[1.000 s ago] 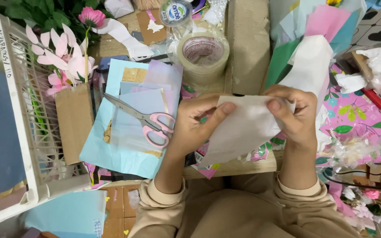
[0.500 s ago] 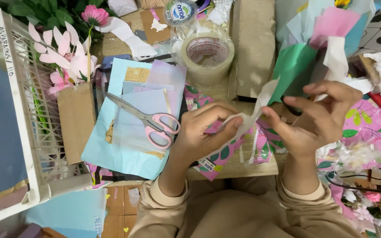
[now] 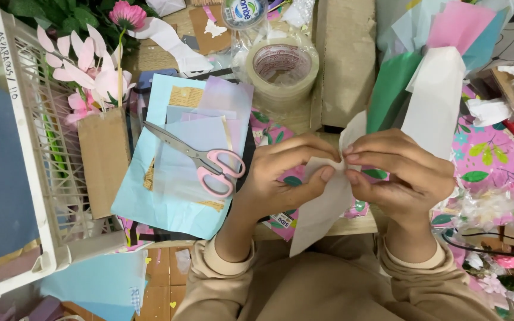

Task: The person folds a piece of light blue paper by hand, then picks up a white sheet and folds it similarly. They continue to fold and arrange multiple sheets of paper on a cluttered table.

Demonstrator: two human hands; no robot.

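Basically both hands pinching one white paper strip [image 3: 322, 208] at its middle, left hand [image 3: 287, 178] and right hand [image 3: 403, 178] fingertips closed on it. Long axis tilted: lower end hanging past the worktop's [image 3: 340, 227] near edge, upper end pointing toward the far edge. Pink-handled scissors [image 3: 203, 160] lying left.

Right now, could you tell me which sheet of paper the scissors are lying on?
The pale translucent sheet atop the light blue paper; the scissors rest there.

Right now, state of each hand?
Left hand: closed, pinching the white paper.
Right hand: closed, pinching the same white paper at its gathered middle.
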